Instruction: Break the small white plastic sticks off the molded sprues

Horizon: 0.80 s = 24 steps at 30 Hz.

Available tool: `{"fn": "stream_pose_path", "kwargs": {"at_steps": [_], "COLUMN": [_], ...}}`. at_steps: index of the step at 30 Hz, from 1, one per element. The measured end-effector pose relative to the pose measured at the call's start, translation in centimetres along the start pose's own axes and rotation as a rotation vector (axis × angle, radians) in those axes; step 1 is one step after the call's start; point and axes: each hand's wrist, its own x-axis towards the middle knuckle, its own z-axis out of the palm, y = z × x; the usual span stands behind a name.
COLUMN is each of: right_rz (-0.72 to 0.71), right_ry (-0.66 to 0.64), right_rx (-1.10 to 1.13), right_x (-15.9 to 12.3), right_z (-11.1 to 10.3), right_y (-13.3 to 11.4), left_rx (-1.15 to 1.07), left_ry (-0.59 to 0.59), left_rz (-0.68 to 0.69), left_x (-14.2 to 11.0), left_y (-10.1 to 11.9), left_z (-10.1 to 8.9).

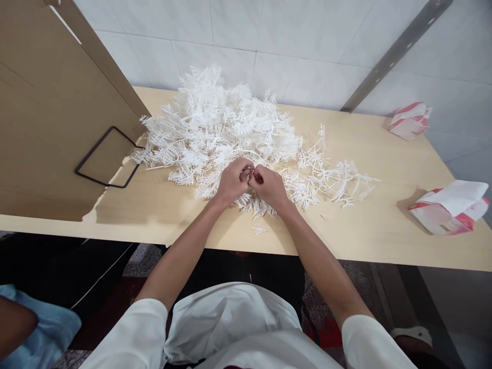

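A large heap of thin white branching plastic pieces (pixel 226 123) covers the middle of the table. At its front edge my left hand (pixel 235 179) and my right hand (pixel 267 185) meet, fingertips pinched together. Whatever lies between the fingers is too small and covered to make out. Longer branched white strands (pixel 346 182) spread to the right of the heap. A small cluster of white bits (pixel 259 229) lies just in front of my hands, near the table's front edge.
A brown board (pixel 57 113) stands on the left, with a black wire frame (pixel 107 182) against it. Two red-and-white paper packets (pixel 448 207) sit at the right. A metal post (pixel 395 56) leans along the tiled wall. Another person's arm (pixel 15 328) shows at lower left.
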Motion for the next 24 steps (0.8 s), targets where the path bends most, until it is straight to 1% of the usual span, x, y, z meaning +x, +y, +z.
{"fn": "stream_pose_path", "kwargs": {"at_steps": [4, 8, 11, 14, 17, 19, 20, 22, 24], "right_rz": [-0.065, -0.096, -0.072, -0.037, -0.006, 0.004, 0.001, -0.012, -0.006], "right_ry": [0.055, 0.202, 0.332, 0.398, 0.39, 0.369, 0.343, 0.251, 0.162], "right_rx": [-0.102, -0.104, -0.037, 0.041, 0.14, 0.197, 0.228, 0.296, 0.345], "right_x": [-0.2, -0.7, -0.7, -0.3, 0.1, 0.2, 0.3, 0.3, 0.2], "right_z": [0.4, 0.2, 0.0, -0.1, -0.2, -0.3, -0.3, -0.3, -0.2], "right_y": [0.0, -0.1, 0.0, 0.4, 1.2, 1.5, 1.5, 1.4, 1.2], "left_rx": [0.108, 0.22, 0.157, 0.01, -0.128, -0.212, -0.26, -0.359, -0.421], "left_ry": [0.02, 0.095, 0.102, 0.1, 0.148, 0.151, 0.14, 0.091, 0.039], "left_rz": [0.051, 0.098, 0.1, 0.061, -0.022, -0.065, -0.079, -0.094, -0.082], "left_x": [-0.3, -0.2, -0.1, 0.1, 0.4, 0.6, 0.7, 0.7, 0.7], "left_y": [0.0, -0.5, -0.7, -0.6, -0.6, -0.7, -0.9, -1.1, -1.1], "left_z": [0.2, -0.2, -0.2, -0.1, -0.1, -0.1, -0.1, 0.0, 0.1]}}
